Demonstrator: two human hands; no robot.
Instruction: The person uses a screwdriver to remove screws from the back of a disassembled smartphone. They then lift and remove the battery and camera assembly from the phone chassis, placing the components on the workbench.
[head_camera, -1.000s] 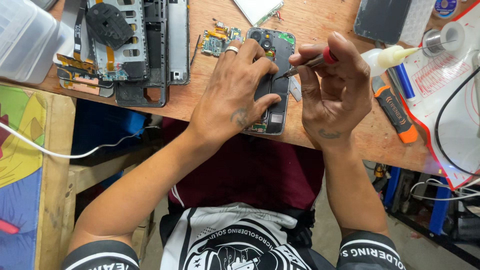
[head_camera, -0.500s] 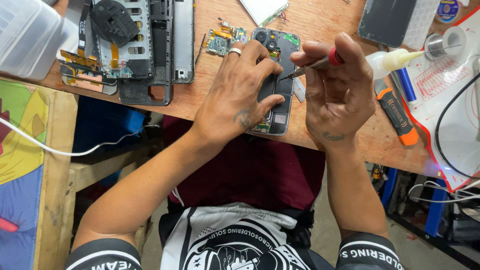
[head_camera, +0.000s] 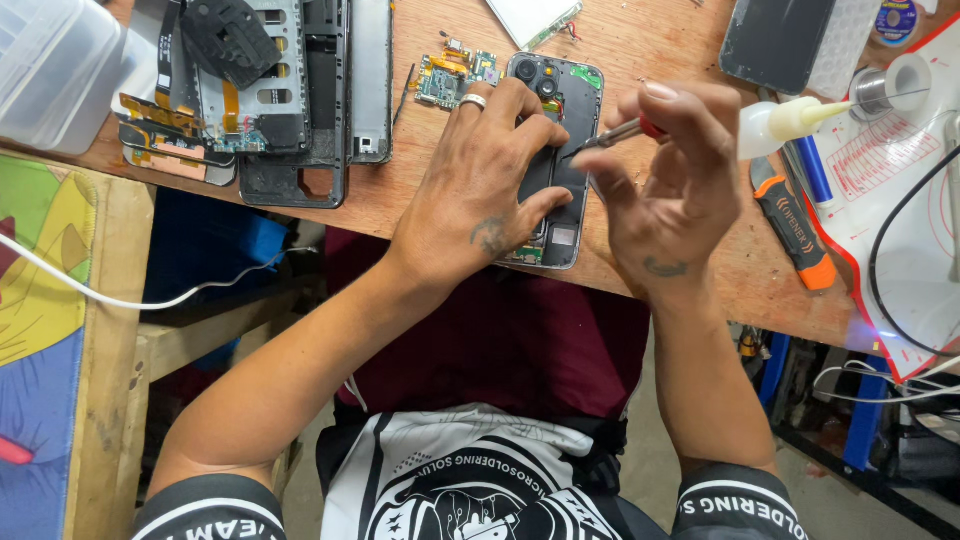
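opened phone (head_camera: 560, 150) flat on the wooden bench (head_camera: 660, 40), close to the near edge, back cover off, camera end pointing away. left hand (head_camera: 480, 190) spread palm-down over its left side, fingers loose and extended, pinning it to the wood, ring on one finger. right hand (head_camera: 665, 180) just right of the phone, thumb and fingers pinched around a thin screwdriver (head_camera: 620, 133) with a red band, tip angled down onto the phone's inside near the upper middle. small green circuit board (head_camera: 455, 75) lying just beyond the left hand's fingertips. stripped metal device frame (head_camera: 270, 90) with flex cables well to the left. clear plastic tub (head_camera: 50, 70) at the far left corner. orange and black utility knife (head_camera: 795, 235) to the right, beside a small squeeze bottle (head_camera: 790, 122) and a white work mat (head_camera: 900, 200).
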